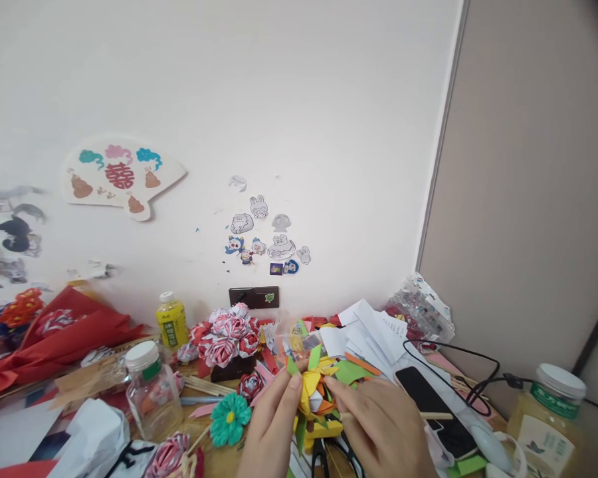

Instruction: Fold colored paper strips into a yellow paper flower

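Observation:
Between my two hands is a folded paper piece point(309, 388) in yellow, green, orange and white. My left hand point(275, 419) grips its left side, thumb on the yellow paper. My right hand point(379, 425) is closed at its right side, with the index fingertip against the paper and the other fingers curled. A thin wooden stick point(436, 416) sticks out past the right hand. Below the paper piece lie black-handled scissors point(319, 458) and a yellow object point(323, 434), both partly hidden by the hands.
A teal flower point(230, 419) and a clear jar point(154, 392) lie to the left. Behind are red-and-white paper roses point(226, 332) and a yellow bottle point(172, 322). White papers point(366, 332), a black phone point(436, 411), a cable and a large jar point(548, 425) occupy the right.

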Tool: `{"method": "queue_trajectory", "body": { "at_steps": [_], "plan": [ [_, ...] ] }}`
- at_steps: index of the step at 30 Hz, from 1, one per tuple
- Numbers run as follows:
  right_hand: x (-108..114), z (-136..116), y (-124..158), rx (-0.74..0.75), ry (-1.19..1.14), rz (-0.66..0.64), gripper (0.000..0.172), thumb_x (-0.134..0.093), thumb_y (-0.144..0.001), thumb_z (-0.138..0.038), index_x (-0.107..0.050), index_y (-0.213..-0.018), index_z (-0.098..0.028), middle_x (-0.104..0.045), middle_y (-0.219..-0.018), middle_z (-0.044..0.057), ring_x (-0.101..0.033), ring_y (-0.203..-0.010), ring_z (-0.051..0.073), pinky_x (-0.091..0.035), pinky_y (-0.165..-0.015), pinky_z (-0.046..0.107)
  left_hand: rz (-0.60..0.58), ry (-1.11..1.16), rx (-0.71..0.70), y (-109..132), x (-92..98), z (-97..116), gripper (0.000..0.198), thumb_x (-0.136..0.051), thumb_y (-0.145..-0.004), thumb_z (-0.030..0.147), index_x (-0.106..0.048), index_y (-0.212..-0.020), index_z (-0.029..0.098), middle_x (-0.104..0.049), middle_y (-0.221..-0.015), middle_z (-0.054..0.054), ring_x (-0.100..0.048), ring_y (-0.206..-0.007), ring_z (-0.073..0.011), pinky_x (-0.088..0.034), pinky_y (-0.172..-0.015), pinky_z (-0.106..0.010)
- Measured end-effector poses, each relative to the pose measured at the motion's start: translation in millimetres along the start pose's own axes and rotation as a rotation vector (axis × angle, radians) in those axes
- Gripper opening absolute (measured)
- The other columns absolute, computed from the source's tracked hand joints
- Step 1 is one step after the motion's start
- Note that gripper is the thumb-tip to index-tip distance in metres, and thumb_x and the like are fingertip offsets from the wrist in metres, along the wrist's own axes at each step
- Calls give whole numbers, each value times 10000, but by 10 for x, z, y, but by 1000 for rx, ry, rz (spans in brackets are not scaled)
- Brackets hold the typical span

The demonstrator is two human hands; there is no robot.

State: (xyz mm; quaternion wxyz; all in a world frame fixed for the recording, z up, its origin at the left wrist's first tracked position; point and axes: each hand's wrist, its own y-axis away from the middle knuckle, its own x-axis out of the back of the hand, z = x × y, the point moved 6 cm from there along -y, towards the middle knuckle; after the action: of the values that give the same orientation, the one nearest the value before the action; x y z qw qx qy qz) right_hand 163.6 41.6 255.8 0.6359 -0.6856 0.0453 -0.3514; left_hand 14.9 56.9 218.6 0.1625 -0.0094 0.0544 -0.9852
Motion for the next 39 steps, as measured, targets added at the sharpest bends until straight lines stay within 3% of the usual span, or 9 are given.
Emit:
{"method": "queue_trajectory", "body": {
  "at_steps": [8, 13, 17, 23, 32, 39],
  "plan": [
    [0, 13, -13, -56, -55, -31, 276, -372, -913, -171, -501, -1157, -156, -678, -687, 28, -631, -560, 151, -471, -540, 255, 8, 138, 61, -9, -1, -128, 353, -663, -676, 479, -711, -933, 241, -646, -1187, -24, -438, -1250, -284, -315, -1069, -365],
    [64, 104, 28, -260, -60, 31, 273, -307, -946, -307, -500, -1108, -201, -666, -712, 24, -640, -608, 157, -479, -552, 243, -8, 221, 93, -39, -63, -164, 439, -661, -673, 510, -687, -1010, 231, -595, -1260, -37, -368, -1295, -295, -251, -1094, -400],
    [59, 133, 48, -301, -34, 33, 145, -375, -906, -212, -519, -909, -228, -651, -693, -2, -624, -577, 142, -466, -529, 225, -96, 375, 130, -71, -114, -194, 514, -689, -665, 487, -627, -1110, 238, -587, -1271, -58, -436, -1249, -293, -328, -1048, -414],
    [26, 126, 46, -290, -89, 0, 132, -438, -888, -230, -516, -995, -224, -686, -777, 9, -648, -624, 141, -483, -573, 224, -237, 527, 183, -35, -189, -141, 522, -691, -707, 392, -569, -1197, 259, -626, -1217, -71, -545, -1144, -275, -407, -985, -389],
    [43, 108, -74, -235, -178, -16, 124, -443, -883, -196, -543, -811, -210, -630, -641, -3, -600, -558, 131, -435, -517, 212, -228, 487, 207, -37, -214, -155, 441, -692, -709, 367, -624, -1125, 235, -619, -1212, -68, -541, -1131, -272, -489, -863, -312],
    [87, 108, -80, -216, -138, 14, 120, -455, -863, -161, -554, -812, -206, -641, -666, 10, -608, -581, 136, -456, -529, 211, -217, 448, 210, -24, -211, -135, 416, -688, -706, 391, -633, -1088, 234, -606, -1232, -54, -515, -1162, -268, -501, -818, -272]
  ]
}}
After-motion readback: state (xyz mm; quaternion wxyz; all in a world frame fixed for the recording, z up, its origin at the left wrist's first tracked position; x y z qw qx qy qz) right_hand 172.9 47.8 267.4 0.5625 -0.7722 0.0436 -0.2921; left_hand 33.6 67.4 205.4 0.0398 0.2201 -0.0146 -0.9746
